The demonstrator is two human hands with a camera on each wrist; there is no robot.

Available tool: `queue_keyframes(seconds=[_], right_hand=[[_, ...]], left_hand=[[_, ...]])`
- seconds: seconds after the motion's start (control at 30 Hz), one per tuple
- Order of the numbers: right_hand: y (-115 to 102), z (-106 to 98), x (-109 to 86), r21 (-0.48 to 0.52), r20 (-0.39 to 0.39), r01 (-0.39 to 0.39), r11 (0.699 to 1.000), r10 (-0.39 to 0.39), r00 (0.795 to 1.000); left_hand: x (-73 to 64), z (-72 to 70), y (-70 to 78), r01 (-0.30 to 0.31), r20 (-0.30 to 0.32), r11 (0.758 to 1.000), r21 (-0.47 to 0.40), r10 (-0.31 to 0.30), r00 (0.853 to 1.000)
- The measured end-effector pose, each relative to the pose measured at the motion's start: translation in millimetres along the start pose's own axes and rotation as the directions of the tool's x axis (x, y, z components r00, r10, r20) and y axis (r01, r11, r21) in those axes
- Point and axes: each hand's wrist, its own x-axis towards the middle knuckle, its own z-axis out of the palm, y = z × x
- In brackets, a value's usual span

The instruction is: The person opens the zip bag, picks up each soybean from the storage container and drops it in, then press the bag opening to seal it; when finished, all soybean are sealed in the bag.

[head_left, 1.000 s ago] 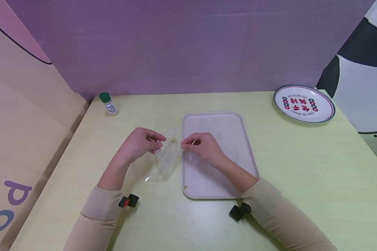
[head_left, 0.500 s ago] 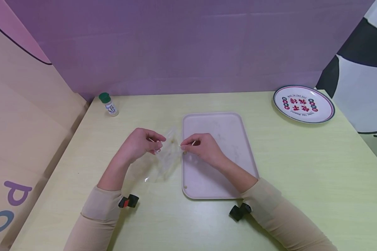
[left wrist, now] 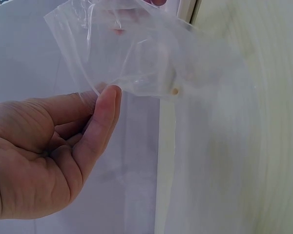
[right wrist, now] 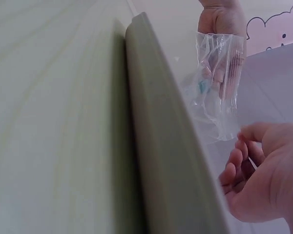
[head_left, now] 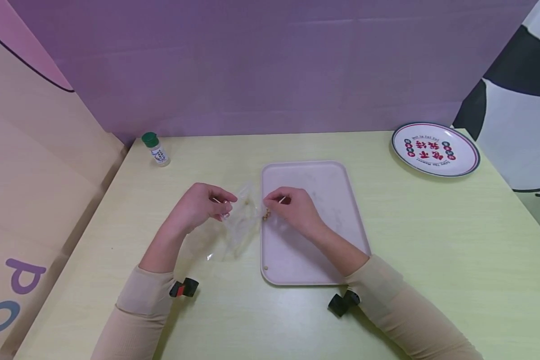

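Note:
My left hand point(head_left: 204, 205) pinches a clear plastic bag point(head_left: 243, 220) between thumb and fingers, beside the left edge of a pale pink tray point(head_left: 315, 180). In the left wrist view, a small tan bead-like piece point(left wrist: 175, 91) shows at the lower part of the bag. Over the tray's left side, my right hand point(head_left: 294, 210) has curled fingers with thumb and fingertip close together, just right of the bag; whether anything is between them is hidden. Several small gold-brown pieces point(head_left: 266, 215) show below its fingertips. One more small piece point(head_left: 265, 268) lies in the tray's near left corner.
A small bottle with a green cap point(head_left: 155, 149) stands at the far left of the table. At the far right lies an oval white plate point(head_left: 463, 157) with red lettering. A purple wall rises behind the table's back edge.
My right hand has shifted slightly right and up, away from the bag's edge. Several gold-brown pieces now show where one was visible. The left hand and bag have hardly moved.

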Motion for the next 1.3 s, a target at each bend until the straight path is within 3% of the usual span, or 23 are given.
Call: queue_keyframes(seconds=[0.1,0.23,0.53,0.77,1.3], right_hand=[[2,-1,1.2,-0.011,-0.02,-0.012,1.0,0.012,1.0],[5,-1,2.4,-0.07,0.019,-0.017,0.997,0.018,1.0],[15,-1,5.1,-0.224,0.125,0.092,0.97,-0.065,0.99],[17,-1,5.3,-0.25,0.154,0.136,0.959,-0.099,0.983],[15,-1,4.5,-0.299,0.17,0.156,0.942,-0.108,0.979]], left_hand=[[0.2,-1.1,-0.4,-0.005,-0.006,1.0,-0.001,0.005,1.0],[-0.1,-2.1,-0.4,-0.002,-0.011,1.0,-0.008,0.002,1.0],[-0.4,-1.4,-0.1,-0.008,-0.005,1.0,-0.022,0.008,1.0],[-0.6,-0.4,-0.2,-0.003,-0.004,1.0,-0.022,0.002,1.0],[-1.2,0.6,1.4,0.007,0.0,1.0,-0.018,-0.007,1.0]])
